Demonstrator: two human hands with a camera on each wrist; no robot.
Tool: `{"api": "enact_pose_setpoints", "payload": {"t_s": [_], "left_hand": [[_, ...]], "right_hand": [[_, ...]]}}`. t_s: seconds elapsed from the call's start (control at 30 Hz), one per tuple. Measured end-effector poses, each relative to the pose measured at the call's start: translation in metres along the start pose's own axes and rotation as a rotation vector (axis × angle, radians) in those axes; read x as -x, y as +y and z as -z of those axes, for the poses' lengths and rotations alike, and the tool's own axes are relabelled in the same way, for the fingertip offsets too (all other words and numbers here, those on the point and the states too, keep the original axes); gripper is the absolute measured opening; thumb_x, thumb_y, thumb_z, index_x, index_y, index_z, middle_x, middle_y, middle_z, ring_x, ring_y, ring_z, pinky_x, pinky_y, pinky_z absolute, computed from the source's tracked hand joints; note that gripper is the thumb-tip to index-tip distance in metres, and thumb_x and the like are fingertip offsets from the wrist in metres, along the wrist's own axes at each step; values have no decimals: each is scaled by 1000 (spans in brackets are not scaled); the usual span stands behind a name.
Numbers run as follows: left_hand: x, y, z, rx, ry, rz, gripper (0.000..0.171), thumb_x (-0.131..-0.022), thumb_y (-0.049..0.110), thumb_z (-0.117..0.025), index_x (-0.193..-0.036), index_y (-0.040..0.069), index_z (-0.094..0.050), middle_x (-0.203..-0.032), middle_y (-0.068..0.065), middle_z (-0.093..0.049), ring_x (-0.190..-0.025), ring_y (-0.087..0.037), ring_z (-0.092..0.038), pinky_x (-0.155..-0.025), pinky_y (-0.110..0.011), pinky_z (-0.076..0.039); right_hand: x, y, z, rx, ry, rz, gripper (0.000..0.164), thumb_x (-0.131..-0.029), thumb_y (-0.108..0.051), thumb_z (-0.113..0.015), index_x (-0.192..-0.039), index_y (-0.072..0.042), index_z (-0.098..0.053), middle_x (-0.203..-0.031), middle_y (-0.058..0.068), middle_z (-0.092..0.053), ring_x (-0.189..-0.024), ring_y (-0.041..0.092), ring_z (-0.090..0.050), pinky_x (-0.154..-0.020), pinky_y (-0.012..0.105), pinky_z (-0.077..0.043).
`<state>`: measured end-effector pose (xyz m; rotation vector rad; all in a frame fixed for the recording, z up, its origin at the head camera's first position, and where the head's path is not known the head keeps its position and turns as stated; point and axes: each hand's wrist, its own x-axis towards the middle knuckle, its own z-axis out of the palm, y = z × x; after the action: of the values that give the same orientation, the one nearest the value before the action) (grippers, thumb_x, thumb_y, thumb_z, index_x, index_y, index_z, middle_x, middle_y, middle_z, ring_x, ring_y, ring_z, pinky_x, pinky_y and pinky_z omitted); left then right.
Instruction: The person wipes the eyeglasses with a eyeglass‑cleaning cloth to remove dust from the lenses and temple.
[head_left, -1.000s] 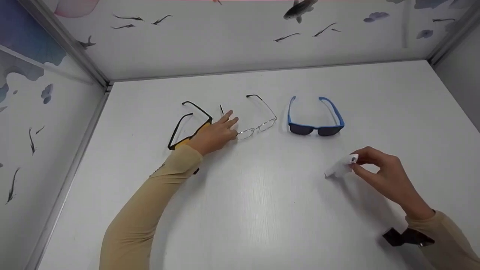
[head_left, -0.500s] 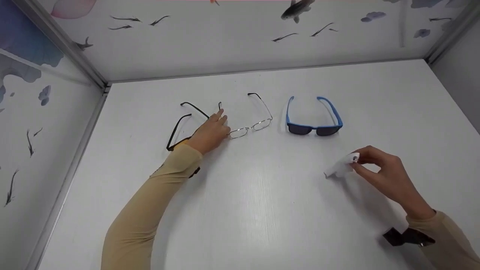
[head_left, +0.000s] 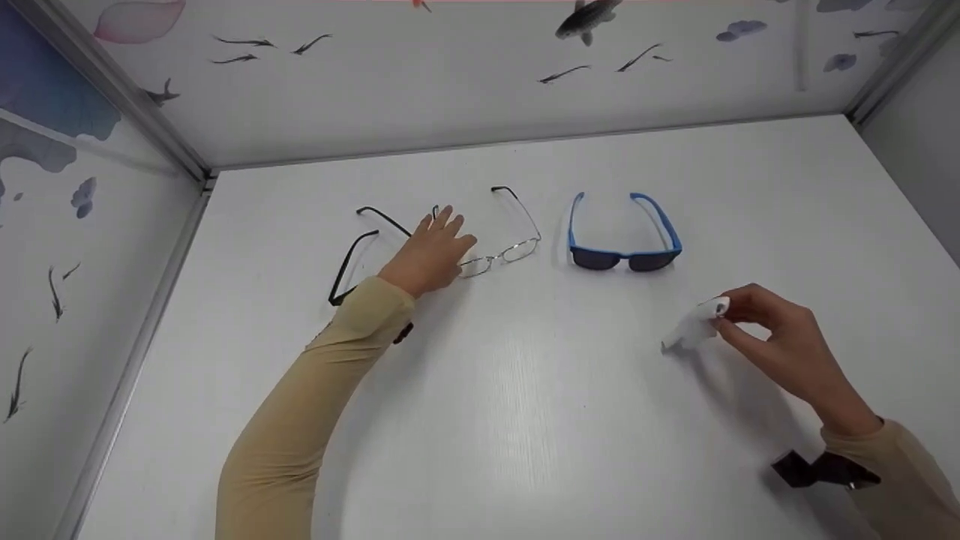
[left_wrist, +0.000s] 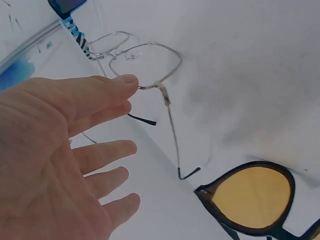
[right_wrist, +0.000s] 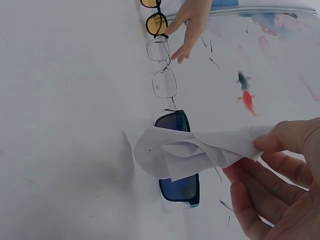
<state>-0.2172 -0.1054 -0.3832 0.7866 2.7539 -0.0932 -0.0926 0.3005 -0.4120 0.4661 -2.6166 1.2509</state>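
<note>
My left hand (head_left: 429, 255) is at the left end of the thin wire-rimmed glasses (head_left: 519, 249), its fingers straight and spread. In the left wrist view the thumb tip touches, or nearly touches, the rim of these clear glasses (left_wrist: 175, 52) by the hinge. Beneath the left wrist lie black-framed glasses with yellow lenses (left_wrist: 252, 197), partly covered in the head view. My right hand (head_left: 780, 341) pinches a folded, crumpled white sheet (head_left: 694, 328) between thumb and fingers, above the table. Whether the sheet is paper or cloth, I cannot tell.
Blue-framed sunglasses (head_left: 625, 255) with dark lenses stand to the right of the wire pair, temples pointing back. A white table (head_left: 510, 420) carries everything. Panels with painted fish (head_left: 589, 21) rise behind and at the left.
The wire glasses have shifted slightly left with my left hand, whose fingers are now more spread. My right hand, still holding the white sheet, has moved a little right.
</note>
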Motion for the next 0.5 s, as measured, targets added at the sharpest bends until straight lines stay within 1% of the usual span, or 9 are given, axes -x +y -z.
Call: {"api": "enact_pose_setpoints", "payload": {"t_s": [0.1,0.2,0.37,0.43,0.5], "left_hand": [[-7,9,7,-25,-8,-16,48,-98,15,-57,-143,5,-43,-154,-22,-25,-144,-37,-12,-114,-50,-14],[-17,22,12,-26,15,-35,51,-99,16,-57,-145,7,-40,-155,-20,-22,-144,-35,-11,-114,-49,-13],[-40,49,18,-17,86,-79,53,-99,16,-57,-148,10,-37,-157,-16,-19,-145,-32,-11,-115,-46,-13],[-50,60,19,-39,101,-108,53,-99,16,-57,-148,11,-36,-157,-15,-20,-145,-31,-12,-114,-46,-13],[-60,70,19,-60,101,-135,51,-100,14,-54,-148,12,-37,-157,-13,-21,-145,-29,-12,-115,-45,-14]], "right_hand": [[-2,1,4,-1,15,0,25,-80,13,-69,-102,2,-64,-94,-4,-66,-86,-2,-60,-80,8,-44],[-3,1,7,0,36,-3,25,-81,13,-69,-102,3,-64,-93,-5,-65,-86,-3,-59,-80,7,-44],[-5,2,14,-20,74,-18,25,-81,14,-68,-104,5,-63,-95,-7,-64,-88,-1,-59,-80,7,-43],[-6,3,16,-30,88,-24,26,-82,14,-67,-106,6,-63,-97,-9,-63,-89,-2,-59,-81,7,-43],[-7,4,18,-39,102,-29,26,-82,14,-67,-107,7,-62,-97,-10,-63,-90,-1,-59,-81,7,-43]]}}
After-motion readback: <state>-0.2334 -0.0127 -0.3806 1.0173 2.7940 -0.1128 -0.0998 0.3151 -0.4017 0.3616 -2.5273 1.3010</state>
